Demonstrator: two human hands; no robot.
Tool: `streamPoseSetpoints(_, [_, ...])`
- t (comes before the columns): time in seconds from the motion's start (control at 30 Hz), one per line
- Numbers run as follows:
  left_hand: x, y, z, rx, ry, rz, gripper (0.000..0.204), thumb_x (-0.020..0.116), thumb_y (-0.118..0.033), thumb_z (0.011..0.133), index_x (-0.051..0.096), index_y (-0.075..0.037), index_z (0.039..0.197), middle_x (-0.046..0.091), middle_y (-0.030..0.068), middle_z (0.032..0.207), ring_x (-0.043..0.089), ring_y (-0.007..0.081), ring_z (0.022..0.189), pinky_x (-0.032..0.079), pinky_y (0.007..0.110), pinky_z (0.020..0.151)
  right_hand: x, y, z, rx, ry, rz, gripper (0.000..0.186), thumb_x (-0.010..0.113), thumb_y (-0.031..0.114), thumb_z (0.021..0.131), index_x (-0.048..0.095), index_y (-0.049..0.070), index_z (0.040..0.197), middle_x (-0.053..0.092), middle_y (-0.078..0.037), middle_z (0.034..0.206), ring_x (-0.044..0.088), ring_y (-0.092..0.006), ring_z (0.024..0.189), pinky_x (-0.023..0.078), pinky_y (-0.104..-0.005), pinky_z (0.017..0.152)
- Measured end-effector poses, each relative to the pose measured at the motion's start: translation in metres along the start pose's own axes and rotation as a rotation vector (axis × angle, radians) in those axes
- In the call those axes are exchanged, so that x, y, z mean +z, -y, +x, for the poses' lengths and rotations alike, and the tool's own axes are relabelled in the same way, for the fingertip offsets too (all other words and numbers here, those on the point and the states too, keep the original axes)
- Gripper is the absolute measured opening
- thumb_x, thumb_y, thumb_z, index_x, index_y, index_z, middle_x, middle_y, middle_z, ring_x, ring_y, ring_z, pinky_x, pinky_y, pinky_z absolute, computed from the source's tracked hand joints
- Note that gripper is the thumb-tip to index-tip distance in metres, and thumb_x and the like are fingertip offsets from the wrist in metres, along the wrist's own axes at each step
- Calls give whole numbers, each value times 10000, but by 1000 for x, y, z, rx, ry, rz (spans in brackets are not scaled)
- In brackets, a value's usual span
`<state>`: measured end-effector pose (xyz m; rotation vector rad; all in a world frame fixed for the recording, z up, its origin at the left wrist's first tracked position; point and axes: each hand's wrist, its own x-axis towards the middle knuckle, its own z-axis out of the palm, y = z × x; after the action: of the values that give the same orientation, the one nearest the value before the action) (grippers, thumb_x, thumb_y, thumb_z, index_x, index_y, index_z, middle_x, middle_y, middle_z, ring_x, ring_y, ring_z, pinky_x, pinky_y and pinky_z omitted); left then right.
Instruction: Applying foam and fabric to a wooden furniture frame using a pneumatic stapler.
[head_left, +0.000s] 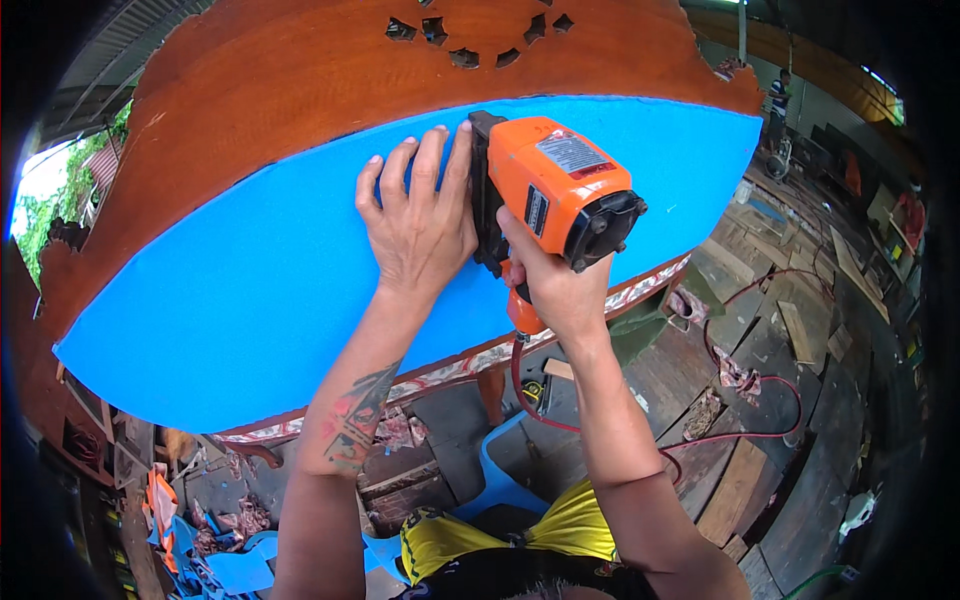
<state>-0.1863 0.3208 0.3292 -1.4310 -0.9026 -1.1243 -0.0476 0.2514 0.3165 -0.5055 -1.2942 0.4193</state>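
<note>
My right hand (558, 285) is wrapped round the handle of an orange and black pneumatic nail gun (550, 165). The tool's dark nose rests at the upper edge of a bright blue panel (250, 270), where the blue meets brown carved wood (270, 85). My left hand (420, 215) lies on the blue surface just left of the tool, fingers stretched toward that edge. The index finger is right against the tool's black magazine side. A dark red air hose (519, 385) runs down from the handle. The nose tip's exact contact point is hidden.
Patterned fabric (480, 367) shows along the panel's lower edge. The hose trails across a plank floor (660, 370) strewn with wood offcuts (797, 332) and cloth scraps. A blue plastic chair (500, 480) is below me. Another person (780, 100) stands far right.
</note>
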Motion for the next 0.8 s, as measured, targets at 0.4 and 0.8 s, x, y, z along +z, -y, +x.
streamPoseSetpoints(0.4, [0,5,2,20,15,43,413,651,-236,905,641,-177,1314,576,-51,1350,472,172,1245,288,414,1094,4,0,4,27,21,-23,147,742,54,895,652,-15,988,614,-25,637,566,-94,483,460,-259,463])
streamPoseSetpoints(0.8, [-3,6,0,21,-2,-7,438,638,-190,890,640,-133,1324,586,-27,1347,490,187,1248,314,402,1091,8,10,4,127,17,-18,110,721,47,901,646,0,965,586,-17,616,554,-95,479,447,-266,454])
